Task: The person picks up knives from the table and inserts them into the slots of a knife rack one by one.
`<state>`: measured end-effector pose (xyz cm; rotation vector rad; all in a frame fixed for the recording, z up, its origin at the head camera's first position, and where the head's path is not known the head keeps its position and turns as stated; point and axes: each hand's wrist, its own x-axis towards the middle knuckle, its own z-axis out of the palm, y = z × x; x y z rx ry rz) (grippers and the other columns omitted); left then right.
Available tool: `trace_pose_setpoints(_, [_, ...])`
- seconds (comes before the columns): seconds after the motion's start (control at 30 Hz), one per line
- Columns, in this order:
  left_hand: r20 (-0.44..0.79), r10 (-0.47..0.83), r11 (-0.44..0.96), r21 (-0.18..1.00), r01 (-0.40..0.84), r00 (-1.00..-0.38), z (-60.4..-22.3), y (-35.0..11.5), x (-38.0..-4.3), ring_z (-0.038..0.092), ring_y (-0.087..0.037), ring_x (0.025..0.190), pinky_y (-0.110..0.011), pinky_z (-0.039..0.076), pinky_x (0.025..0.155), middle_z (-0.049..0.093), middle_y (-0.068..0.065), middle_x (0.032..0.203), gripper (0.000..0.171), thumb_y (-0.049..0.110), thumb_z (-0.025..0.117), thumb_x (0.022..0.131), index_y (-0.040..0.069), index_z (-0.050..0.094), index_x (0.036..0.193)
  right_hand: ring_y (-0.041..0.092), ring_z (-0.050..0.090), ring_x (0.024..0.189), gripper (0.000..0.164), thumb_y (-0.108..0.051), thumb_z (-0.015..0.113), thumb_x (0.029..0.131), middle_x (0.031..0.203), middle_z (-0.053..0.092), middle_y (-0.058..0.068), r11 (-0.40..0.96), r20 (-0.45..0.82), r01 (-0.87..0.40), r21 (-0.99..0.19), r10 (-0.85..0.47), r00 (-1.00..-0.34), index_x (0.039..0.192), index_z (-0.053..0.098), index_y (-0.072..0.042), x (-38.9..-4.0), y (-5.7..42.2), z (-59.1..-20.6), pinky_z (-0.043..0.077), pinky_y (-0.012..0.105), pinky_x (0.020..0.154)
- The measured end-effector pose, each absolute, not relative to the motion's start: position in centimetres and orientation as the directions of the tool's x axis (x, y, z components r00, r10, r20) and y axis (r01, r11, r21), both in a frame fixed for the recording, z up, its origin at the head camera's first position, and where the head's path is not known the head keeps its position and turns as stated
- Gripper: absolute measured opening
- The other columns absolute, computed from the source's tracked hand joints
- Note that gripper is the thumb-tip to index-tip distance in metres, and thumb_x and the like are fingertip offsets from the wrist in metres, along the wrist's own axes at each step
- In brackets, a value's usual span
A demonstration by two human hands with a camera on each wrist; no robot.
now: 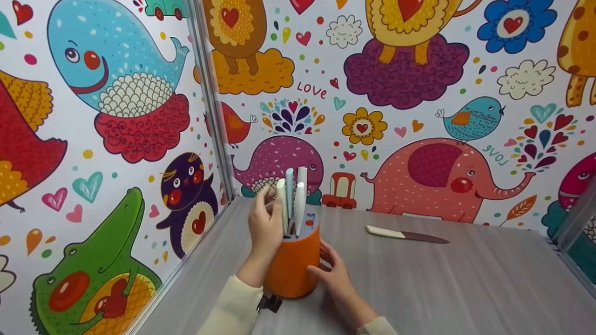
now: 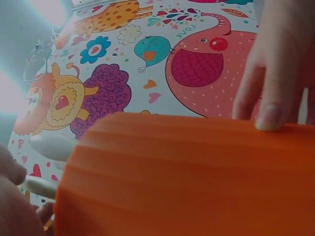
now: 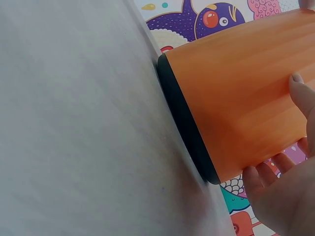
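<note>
An orange knife block (image 1: 294,267) stands upright on the table, with several pale-handled knives in the slots of its top. My left hand (image 1: 266,223) is up at the block's left side, its loosely bent fingers beside the leftmost cream knife handle (image 1: 281,195); whether they touch it is hard to tell. Against the block's right side, my right hand (image 1: 336,272) holds it, thumb on the front and fingers round the far side. The right wrist view shows that thumb (image 3: 298,81) on the orange wall, above the dark base (image 3: 187,123).
A knife with a cream handle and dark brown blade (image 1: 407,234) lies on the grey table (image 1: 419,288), to the right of the block. Walls with cartoon animals (image 1: 433,181) enclose the table at the back and left. A small black piece (image 1: 270,303) sits by the left wrist.
</note>
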<state>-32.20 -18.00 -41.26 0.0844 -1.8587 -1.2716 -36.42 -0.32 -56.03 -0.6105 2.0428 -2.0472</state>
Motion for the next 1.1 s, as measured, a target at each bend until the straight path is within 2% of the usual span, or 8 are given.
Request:
trace_pose_setpoints(0.1, [0.697,-0.506,0.521,0.716,0.464,-0.507,-44.2,-18.9,-32.4,0.053,-0.027,0.126,-0.048,0.043,0.109,0.056,-0.014,0.137,0.048,0.021,0.056,0.098,0.005,0.046,0.143,0.025,0.042,0.141,0.077,-0.037,0.076,0.086,0.153,0.045,0.000,-0.039,0.157,-0.155,-0.987,-0.408,-0.900,0.151,0.037,-0.029,-36.6,-0.1,-55.9,0.035,0.049,0.117])
trace_pose_setpoints(0.17, [0.731,-0.479,0.537,0.682,0.496,-0.486,-46.5,-19.8,-32.6,0.046,-0.027,0.133,-0.049,0.038,0.113,0.050,-0.015,0.144,0.059,0.026,0.060,0.095,0.005,0.040,0.146,0.026,0.041,0.141,0.076,-0.034,0.075,0.087,0.154,0.044,0.001,-0.046,0.162,-0.157,-0.987,-0.409,-0.898,0.152,0.036,-0.027,-36.7,0.0,-55.8,0.035,0.049,0.117])
trace_pose_setpoints(0.23, [0.739,-0.417,0.509,0.672,0.538,-0.528,-48.8,-20.8,-33.1,0.041,-0.027,0.139,-0.052,0.034,0.116,0.043,-0.014,0.151,0.073,0.037,0.064,0.092,0.006,0.033,0.151,0.026,0.041,0.142,0.074,-0.033,0.075,0.088,0.154,0.044,0.001,-0.048,0.156,-0.149,-0.988,-0.408,-0.900,0.152,0.036,-0.029,-36.8,0.2,-55.7,0.034,0.049,0.118])
trace_pose_setpoints(0.37, [0.681,-0.259,0.353,0.727,0.589,-0.685,-51.7,-22.4,-34.0,0.034,-0.032,0.145,-0.060,0.029,0.116,0.030,-0.013,0.161,0.103,0.062,0.068,0.082,0.011,0.019,0.157,0.024,0.041,0.141,0.073,-0.036,0.074,0.088,0.153,0.044,-0.002,-0.049,0.151,-0.144,-0.988,-0.405,-0.902,0.150,0.037,-0.033,-37.1,0.4,-55.4,0.034,0.049,0.118])
trace_pose_setpoints(0.47, [0.611,-0.184,0.233,0.788,0.570,-0.770,-52.9,-22.9,-34.4,0.036,-0.035,0.144,-0.062,0.027,0.116,0.027,-0.014,0.162,0.113,0.067,0.071,0.076,0.013,0.014,0.158,0.023,0.041,0.141,0.074,-0.038,0.075,0.087,0.153,0.045,-0.003,-0.038,0.161,-0.160,-0.986,-0.409,-0.898,0.150,0.037,-0.034,-37.2,0.6,-55.3,0.034,0.049,0.118])
trace_pose_setpoints(0.57, [0.544,-0.131,0.172,0.836,0.522,-0.829,-53.5,-23.0,-34.6,0.042,-0.029,0.140,-0.053,0.030,0.118,0.032,-0.011,0.160,0.114,0.065,0.075,0.074,0.015,0.015,0.157,0.024,0.042,0.141,0.075,-0.038,0.076,0.086,0.152,0.046,-0.003,-0.028,0.176,-0.180,-0.983,-0.402,-0.899,0.150,0.037,-0.034,-37.2,0.9,-55.3,0.035,0.050,0.117])
trace_pose_setpoints(0.8, [0.525,-0.107,0.143,0.849,0.509,-0.844,-53.8,-23.1,-34.6,0.057,-0.015,0.120,-0.023,0.044,0.107,0.053,-0.004,0.142,0.100,0.048,0.085,0.073,0.019,0.029,0.150,0.024,0.044,0.140,0.076,-0.043,0.076,0.085,0.152,0.046,-0.001,-0.001,0.151,-0.163,-0.987,-0.385,-0.911,0.150,0.038,-0.032,-37.0,0.6,-55.7,0.037,0.050,0.116])
trace_pose_setpoints(1.1, [0.526,-0.146,0.189,0.846,0.498,-0.838,-54.4,-24.3,-34.0,0.058,-0.008,0.116,-0.020,0.044,0.104,0.055,-0.012,0.140,0.105,0.032,0.090,0.068,0.009,0.030,0.151,0.027,0.048,0.136,0.076,-0.042,0.076,0.085,0.149,0.049,0.005,0.006,0.111,-0.124,-0.992,-0.405,-0.908,0.150,0.040,-0.024,-37.1,-0.3,-55.9,0.040,0.052,0.113])
